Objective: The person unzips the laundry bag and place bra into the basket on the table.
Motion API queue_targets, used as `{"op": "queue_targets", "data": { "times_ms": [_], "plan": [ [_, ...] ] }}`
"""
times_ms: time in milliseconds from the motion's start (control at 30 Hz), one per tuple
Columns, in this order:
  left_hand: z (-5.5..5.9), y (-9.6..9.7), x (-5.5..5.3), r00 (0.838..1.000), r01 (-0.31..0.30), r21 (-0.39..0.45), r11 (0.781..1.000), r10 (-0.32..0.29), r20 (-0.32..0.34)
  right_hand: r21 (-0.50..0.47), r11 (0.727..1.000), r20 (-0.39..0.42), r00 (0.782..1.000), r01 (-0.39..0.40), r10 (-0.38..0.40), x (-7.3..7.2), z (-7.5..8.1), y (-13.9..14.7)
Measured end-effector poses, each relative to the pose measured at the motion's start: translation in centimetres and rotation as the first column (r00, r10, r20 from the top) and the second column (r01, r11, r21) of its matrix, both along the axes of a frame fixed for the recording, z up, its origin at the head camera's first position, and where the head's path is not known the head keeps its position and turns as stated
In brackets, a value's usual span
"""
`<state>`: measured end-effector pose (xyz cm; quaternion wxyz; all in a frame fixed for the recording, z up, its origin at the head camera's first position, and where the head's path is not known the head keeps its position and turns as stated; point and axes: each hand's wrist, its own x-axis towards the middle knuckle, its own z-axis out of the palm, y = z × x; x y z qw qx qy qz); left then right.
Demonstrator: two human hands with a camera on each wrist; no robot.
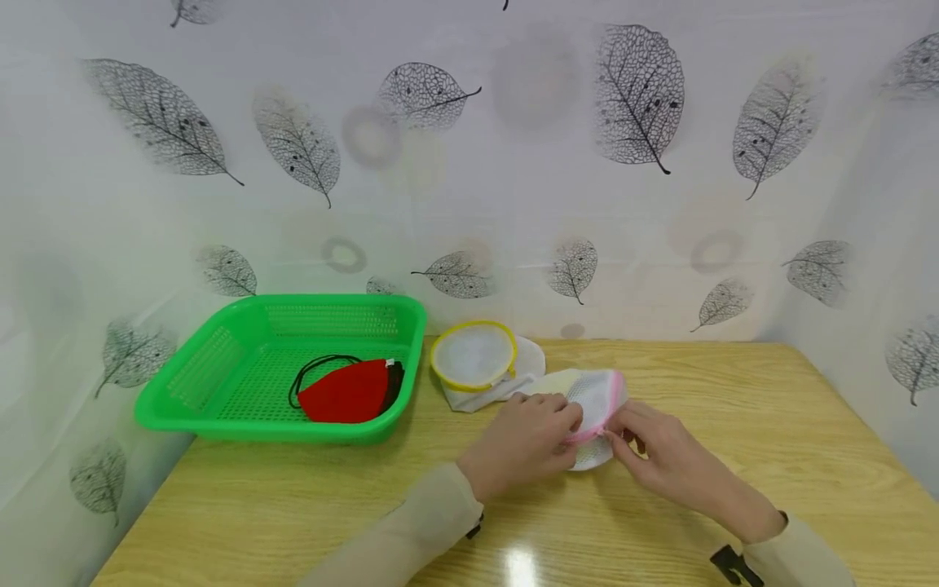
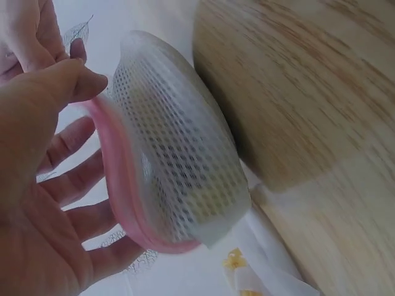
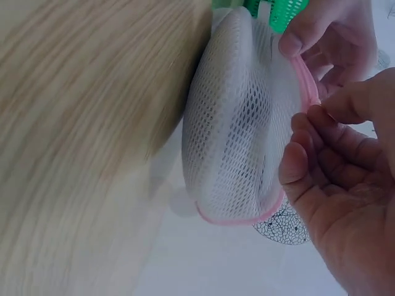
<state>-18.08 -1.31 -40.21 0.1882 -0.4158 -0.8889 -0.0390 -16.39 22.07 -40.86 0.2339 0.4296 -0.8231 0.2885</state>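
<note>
A white mesh laundry bag (image 2: 179, 142) with a pink zipper edge (image 2: 117, 166) stands on the tabletop between my hands. My left hand (image 1: 524, 440) pinches the pink edge between thumb and fingers, the other fingers spread behind it in the left wrist view. With thumb and forefinger, my right hand (image 3: 352, 160) pinches the pink zipper (image 3: 308, 86) near its pull, close to the left fingers. The pull itself is mostly hidden by the fingertips. Something pale yellow shows faintly through the mesh in the left wrist view. Behind it lies a white bag with a yellow rim (image 1: 469, 387).
A green plastic basket (image 1: 286, 430) stands at the left, holding a red cloth item (image 1: 345, 394) with a black cord. The wooden table (image 1: 734, 424) reaches back to a white curtain (image 1: 513, 204) printed with leaves.
</note>
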Motion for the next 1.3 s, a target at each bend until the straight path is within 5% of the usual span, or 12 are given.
{"op": "queue_targets", "data": {
  "times_ms": [167, 333, 1300],
  "plan": [
    [-0.1, 0.6, 0.4, 0.990, -0.042, -0.014, 0.999, 0.039, -0.138, -0.002, 0.999, 0.095, 0.995, 0.032, -0.032, 0.6, 0.4, -0.4],
    [-0.2, 0.8, 0.5, 0.983, -0.041, -0.015, 0.999, 0.038, -0.179, 0.036, 0.996, 0.172, 0.982, 0.077, -0.082, 1.0, 0.6, -0.9],
    [-0.3, 0.4, 0.0, 0.998, 0.062, 0.106, 0.992, -0.062, -0.001, 0.081, 0.993, 0.154, 0.984, 0.080, -0.092, 0.7, 0.5, -0.7]
  ]
}}
